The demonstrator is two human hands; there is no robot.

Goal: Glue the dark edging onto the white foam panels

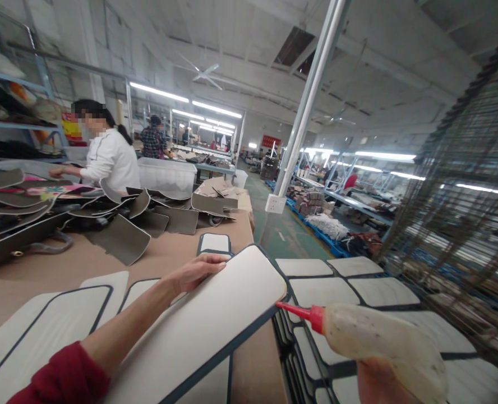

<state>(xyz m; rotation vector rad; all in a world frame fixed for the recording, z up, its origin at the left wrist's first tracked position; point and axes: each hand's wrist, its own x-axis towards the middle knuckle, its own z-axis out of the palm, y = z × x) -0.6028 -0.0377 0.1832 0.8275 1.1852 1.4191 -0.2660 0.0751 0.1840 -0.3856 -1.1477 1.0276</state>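
Observation:
My left hand (201,269) grips the upper left edge of a long white panel (227,306) with a dark border, which is tilted above the table. At the lower right, my right hand (379,379) is closed round a cloudy squeeze bottle (370,331), seen partly from behind it. The bottle's red nozzle (301,312) points left, and its tip is at the panel's dark right edge near the rounded corner. Whether the tip touches the edge I cannot tell. Other bordered panels (51,320) lie under and left of my forearm.
Brown table (257,365) with grey curved pieces (123,238) piled at left. A small bordered panel (215,243) lies beyond my left hand. Rows of white panels (324,292) stand at right beside a wire rack (463,157). A person in white (112,157) works behind the pile; a pole (303,106) rises ahead.

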